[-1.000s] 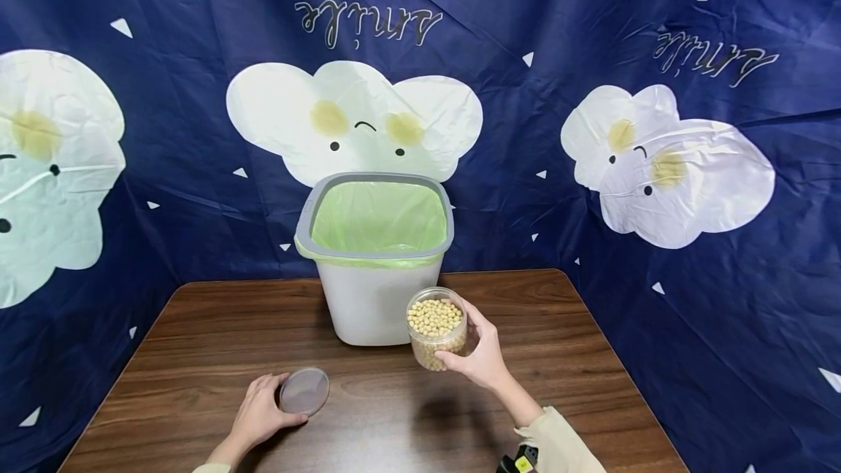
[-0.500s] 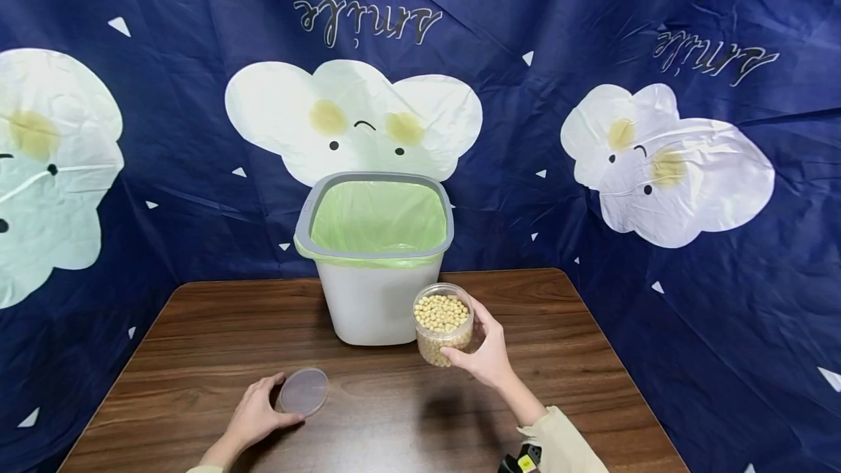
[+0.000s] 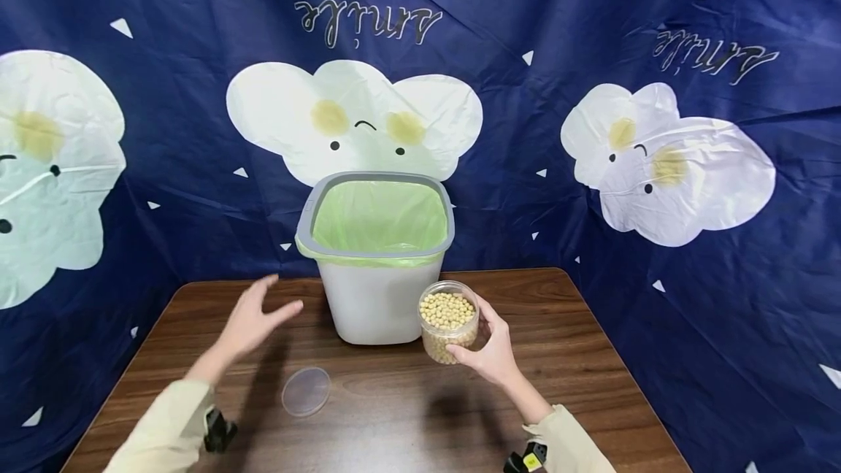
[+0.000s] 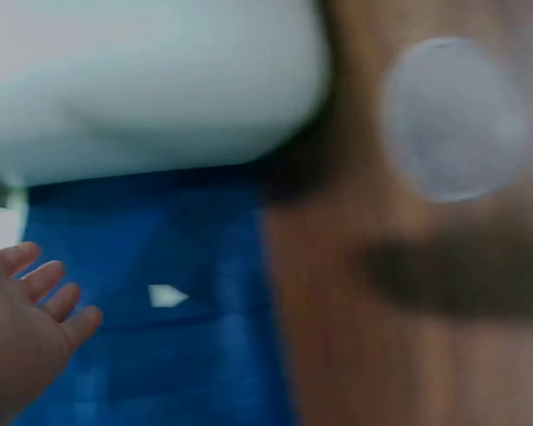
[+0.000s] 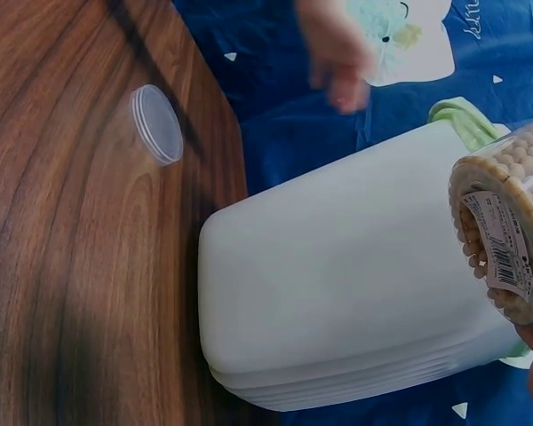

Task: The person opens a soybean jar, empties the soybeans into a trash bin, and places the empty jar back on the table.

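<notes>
Between the right hand's (image 3: 491, 350) curled fingers (image 3: 482, 311) sits one clear jar (image 3: 450, 320) of yellow beans, lidless, held upright off the table (image 3: 591, 371) just beside the one white bin (image 3: 374, 258) with its green liner. One clear lid (image 3: 305, 390) lies flat on the wood. Half a second ago the left hand (image 3: 252, 321) rested at that lid; now it is raised above the table left of the bin, fingers spread and holding nothing, palm toward the bin.
</notes>
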Available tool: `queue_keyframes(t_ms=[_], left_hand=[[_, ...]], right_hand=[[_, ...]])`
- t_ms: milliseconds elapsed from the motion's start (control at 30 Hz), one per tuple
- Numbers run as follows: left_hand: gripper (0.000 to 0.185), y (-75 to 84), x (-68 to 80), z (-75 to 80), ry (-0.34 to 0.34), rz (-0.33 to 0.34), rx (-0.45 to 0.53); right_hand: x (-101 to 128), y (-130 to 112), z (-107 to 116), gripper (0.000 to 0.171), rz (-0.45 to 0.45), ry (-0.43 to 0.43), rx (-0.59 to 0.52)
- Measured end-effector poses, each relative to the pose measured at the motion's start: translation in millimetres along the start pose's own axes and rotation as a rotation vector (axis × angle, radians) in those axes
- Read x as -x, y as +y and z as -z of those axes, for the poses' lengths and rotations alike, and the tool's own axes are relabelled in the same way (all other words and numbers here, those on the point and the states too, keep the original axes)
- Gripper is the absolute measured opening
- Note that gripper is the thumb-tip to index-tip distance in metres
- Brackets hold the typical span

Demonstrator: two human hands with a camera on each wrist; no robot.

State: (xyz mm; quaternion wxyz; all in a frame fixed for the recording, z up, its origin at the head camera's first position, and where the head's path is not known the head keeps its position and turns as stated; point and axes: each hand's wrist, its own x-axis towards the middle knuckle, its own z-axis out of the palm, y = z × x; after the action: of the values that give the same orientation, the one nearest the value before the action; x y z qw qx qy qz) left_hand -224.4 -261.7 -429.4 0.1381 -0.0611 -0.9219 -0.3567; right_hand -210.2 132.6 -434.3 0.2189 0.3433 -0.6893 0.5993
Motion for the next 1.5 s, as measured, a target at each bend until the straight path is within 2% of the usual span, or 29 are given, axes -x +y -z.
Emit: queue_keyframes(t_ms=[100,200,333,467,633,867,1067,1300,1500], left_hand=[[0.083,22.3,-24.1,22.8,0.032,-0.066,-0.023],[0.089,41.3,-42.1,36.8,0.028,-0.102,-0.082],[0.095,58.2,-58.7,42.5,0.008,-0.142,-0.158],[0.096,65.9,-68.0,40.2,-0.014,-0.16,-0.191],[0.093,66.6,-71.3,36.0,-0.026,-0.16,-0.21],[0.094,66.9,-71.1,33.2,-0.05,-0.118,-0.186],[0.09,67.0,-71.6,32.0,-0.038,-0.133,-0.167],[0.089,72.7,-72.1,37.4,-0.053,-0.112,-0.154],[0.095,78.7,-72.8,43.9,-0.111,-0.066,-0.164]], right_hand=[[0,-2,1,0.081,-0.009,-0.006,0.002],[-2,-9,1,0.079,-0.008,-0.006,0.004],[-7,-24,1,0.075,-0.012,0.001,0.009],[-11,-34,2,0.074,-0.024,0.007,0.042],[-15,-36,4,0.075,-0.004,-0.002,0.066],[-25,-38,11,0.074,0.007,-0.009,0.081],[-40,-42,21,0.075,-0.008,-0.015,0.096],[-63,-44,32,0.074,-0.012,-0.001,0.117],[-83,-46,40,0.072,-0.018,0.002,0.174]])
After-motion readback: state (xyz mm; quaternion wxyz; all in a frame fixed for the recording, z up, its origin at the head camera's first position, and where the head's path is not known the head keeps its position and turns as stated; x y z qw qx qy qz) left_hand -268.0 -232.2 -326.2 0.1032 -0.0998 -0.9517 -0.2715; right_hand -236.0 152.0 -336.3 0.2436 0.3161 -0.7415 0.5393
